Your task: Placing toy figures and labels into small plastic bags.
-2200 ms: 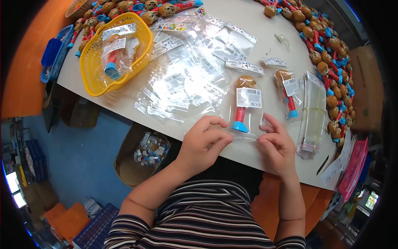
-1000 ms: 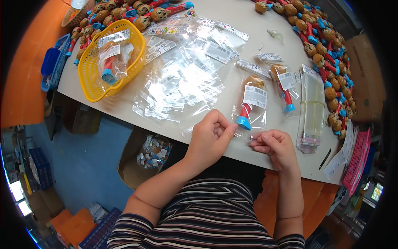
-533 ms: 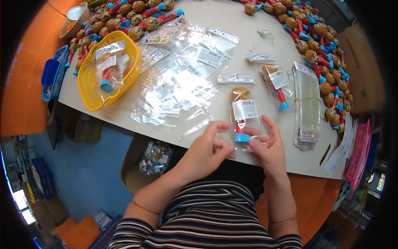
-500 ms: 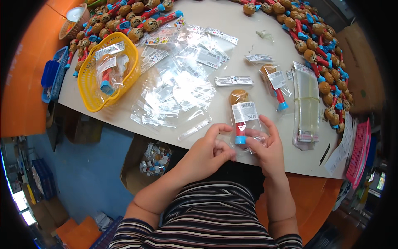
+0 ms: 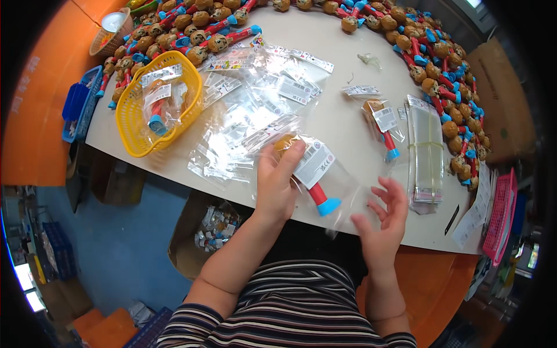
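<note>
Head view: left hand point(image 5: 277, 184) now lifts the bagged toy point(image 5: 310, 172) alone; right hand point(image 5: 386, 223) has let go, open.

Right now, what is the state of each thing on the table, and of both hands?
Left hand: gripping the bagged toy.
Bagged toy: lifted, tilted, blue end toward the person.
Right hand: open, holding nothing.
Yellow basket: upright, holding bagged toys.
Second bagged toy: lying flat.

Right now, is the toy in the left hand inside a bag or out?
Inside: the clear bag wraps the toy that the left hand holds.
</note>
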The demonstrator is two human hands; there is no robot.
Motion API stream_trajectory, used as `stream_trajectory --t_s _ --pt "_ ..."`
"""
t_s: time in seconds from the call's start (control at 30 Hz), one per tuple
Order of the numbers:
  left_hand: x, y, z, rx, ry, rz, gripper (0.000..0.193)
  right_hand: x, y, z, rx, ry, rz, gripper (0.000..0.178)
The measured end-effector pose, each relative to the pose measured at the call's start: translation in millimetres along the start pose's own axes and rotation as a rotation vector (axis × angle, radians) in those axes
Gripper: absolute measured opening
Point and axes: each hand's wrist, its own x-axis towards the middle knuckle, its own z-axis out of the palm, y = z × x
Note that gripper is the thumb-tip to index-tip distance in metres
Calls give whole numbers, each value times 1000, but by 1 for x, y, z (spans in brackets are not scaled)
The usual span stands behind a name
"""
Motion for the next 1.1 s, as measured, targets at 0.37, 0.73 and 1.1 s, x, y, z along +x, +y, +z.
stream_trajectory --t_s 0.37,0.73,1.1 --pt "-9 -7 -6 -261 -60 -16 30 8 9 20 -365 -83 -567 50" --pt "-3 -6 -30 -263 -198 -6 37 6 9 35 -79 -151 -405 39" --pt "2 5 -45 -412 -477 -43 57 17 20 36 -131 -268 -519 36"
